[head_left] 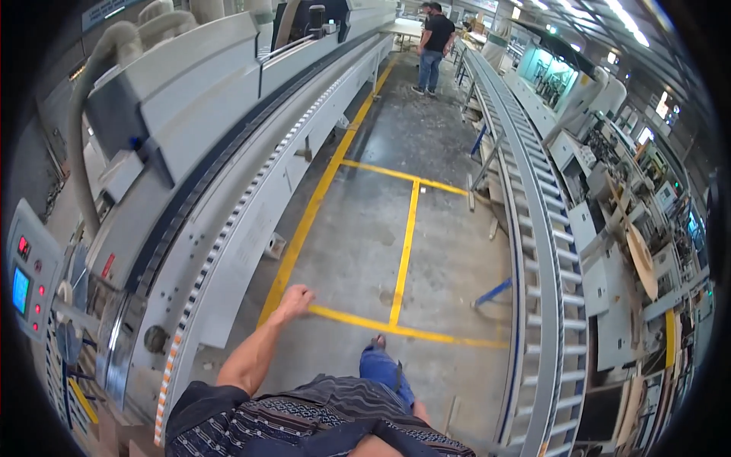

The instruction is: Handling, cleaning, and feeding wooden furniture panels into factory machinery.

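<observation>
My left hand (297, 299) hangs out in front of me over the grey floor, its fingers curled in loosely and nothing visible in them. It touches nothing; the pale side of the long machine (228, 305) on my left is nearest to it. Below the hand, my bare left forearm (251, 358) comes out of a dark sleeve. My right hand does not show. One of my legs, in blue cloth (383, 371), reaches forward with its foot near a yellow floor line (426, 333).
A control panel (34, 274) with a lit screen juts out at the far left. On the right runs a long roller conveyor (544, 266) with blue legs. Farther up the aisle, a person in a black top (438, 34) stands by another person. More machines (647, 228) line the right side.
</observation>
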